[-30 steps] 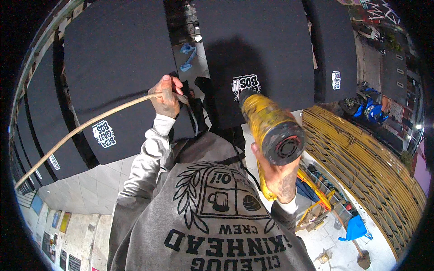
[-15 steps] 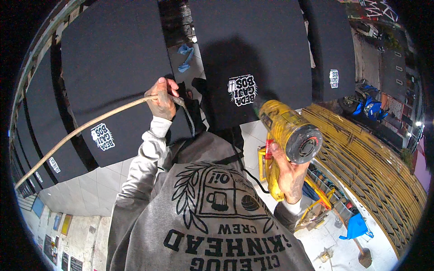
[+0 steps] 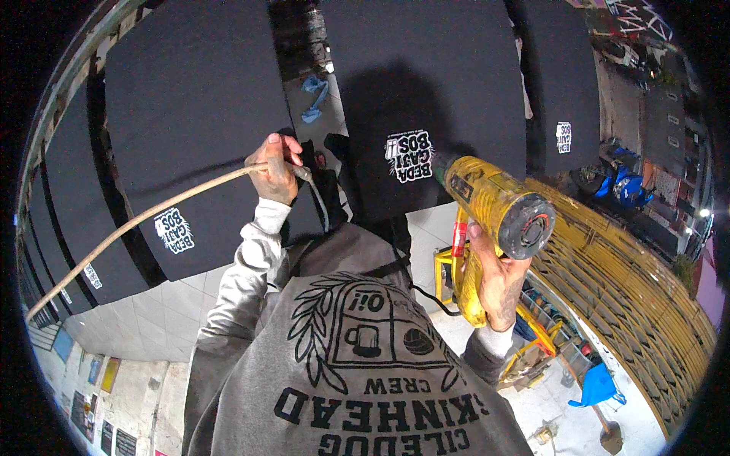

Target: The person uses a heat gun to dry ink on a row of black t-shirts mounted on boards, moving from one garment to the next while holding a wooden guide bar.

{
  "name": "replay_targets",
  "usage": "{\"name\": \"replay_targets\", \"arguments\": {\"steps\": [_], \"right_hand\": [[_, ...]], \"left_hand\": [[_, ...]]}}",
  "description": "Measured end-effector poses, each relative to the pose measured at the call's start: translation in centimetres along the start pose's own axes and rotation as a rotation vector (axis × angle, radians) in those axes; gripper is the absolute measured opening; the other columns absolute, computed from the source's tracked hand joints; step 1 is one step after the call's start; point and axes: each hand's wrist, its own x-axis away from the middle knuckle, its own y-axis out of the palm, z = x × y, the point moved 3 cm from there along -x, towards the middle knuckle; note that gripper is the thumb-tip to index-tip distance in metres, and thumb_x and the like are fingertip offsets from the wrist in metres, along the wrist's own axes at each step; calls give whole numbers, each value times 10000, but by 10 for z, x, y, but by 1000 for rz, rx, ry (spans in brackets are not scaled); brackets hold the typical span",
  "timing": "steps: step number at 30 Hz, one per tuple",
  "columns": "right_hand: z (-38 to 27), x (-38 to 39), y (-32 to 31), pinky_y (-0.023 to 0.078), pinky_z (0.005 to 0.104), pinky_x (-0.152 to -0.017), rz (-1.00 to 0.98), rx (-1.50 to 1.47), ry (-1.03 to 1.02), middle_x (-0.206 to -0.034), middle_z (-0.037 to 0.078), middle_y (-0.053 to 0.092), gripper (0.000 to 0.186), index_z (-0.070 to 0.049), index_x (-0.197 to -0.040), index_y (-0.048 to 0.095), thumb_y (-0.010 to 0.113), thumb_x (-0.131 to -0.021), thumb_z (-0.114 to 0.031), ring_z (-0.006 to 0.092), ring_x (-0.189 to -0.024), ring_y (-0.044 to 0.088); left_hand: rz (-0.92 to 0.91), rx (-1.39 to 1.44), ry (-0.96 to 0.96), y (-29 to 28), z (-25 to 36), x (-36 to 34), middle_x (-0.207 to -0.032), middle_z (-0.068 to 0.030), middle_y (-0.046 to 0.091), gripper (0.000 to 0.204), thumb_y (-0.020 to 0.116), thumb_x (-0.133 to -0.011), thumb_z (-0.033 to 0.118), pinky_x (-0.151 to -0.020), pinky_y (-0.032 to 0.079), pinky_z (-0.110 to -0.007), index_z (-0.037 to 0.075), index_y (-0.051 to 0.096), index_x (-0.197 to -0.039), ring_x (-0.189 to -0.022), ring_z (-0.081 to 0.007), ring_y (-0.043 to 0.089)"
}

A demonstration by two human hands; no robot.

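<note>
My right hand (image 3: pixel 496 277) grips the handle of a yellow and black heat gun (image 3: pixel 490 199). Its nozzle points at the white print (image 3: pixel 411 155) on a black fabric panel (image 3: pixel 456 83), apart from it as far as I can see. My left hand (image 3: pixel 275 169) is closed around a long, thin tan rod or cord (image 3: pixel 144 217), which runs to the far left rim. A thinner grey length (image 3: pixel 317 199) hangs down beyond that hand. Beneath the hand lies another black panel (image 3: pixel 198 91) with a white print (image 3: pixel 175 232).
More black panels (image 3: pixel 559 83) with small prints line both sides. A blue cloth (image 3: pixel 313 99) lies in the gap between two panels. To the right are a yellow slatted gate (image 3: pixel 631 296), a blue bag (image 3: pixel 597 386), a yellow frame (image 3: pixel 443 266) and a blue motorcycle (image 3: pixel 625 186).
The heat gun and my right hand have moved slightly right and up, with the gun tilted a little flatter. My left hand has hardly moved.
</note>
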Motion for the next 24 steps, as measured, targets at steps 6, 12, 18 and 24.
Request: {"name": "replay_targets", "arguments": {"steps": [6,12,18,24], "right_hand": [[4,-22,-4,554,283,-704,-66,161,-201,-1119,79,676,439,-19,-1276,559,755,-883,2,133,-896,656],[-9,-26,5,541,284,-769,-116,41,25,-1133,78,689,381,-8,-1245,601,748,-894,-30,134,-962,652],[-13,-34,12,491,364,-949,-149,170,-129,-1177,88,689,377,-2,-1239,617,752,-889,-42,193,-1055,646],[-16,-31,24,509,365,-910,-150,297,-353,-1087,76,668,377,-1,-1203,594,771,-874,-50,195,-1005,639]], "left_hand": [[10,-22,9,0,0,0,-623,-56,596,516,490,-1063,360,-489,414,-265,-19,641,-748,-527,-115,543],[-46,-60,-13,-4,-5,0,-685,-72,625,519,452,-1072,390,-513,440,-280,1,646,-788,-567,-134,582],[-18,-87,-5,-2,-3,-1,-649,-59,603,521,458,-1071,384,-502,429,-274,-1,646,-776,-542,-125,559],[0,-45,-2,-1,-4,-3,-570,-39,561,508,460,-1066,336,-481,390,-272,-6,644,-738,-501,-110,518]]}}
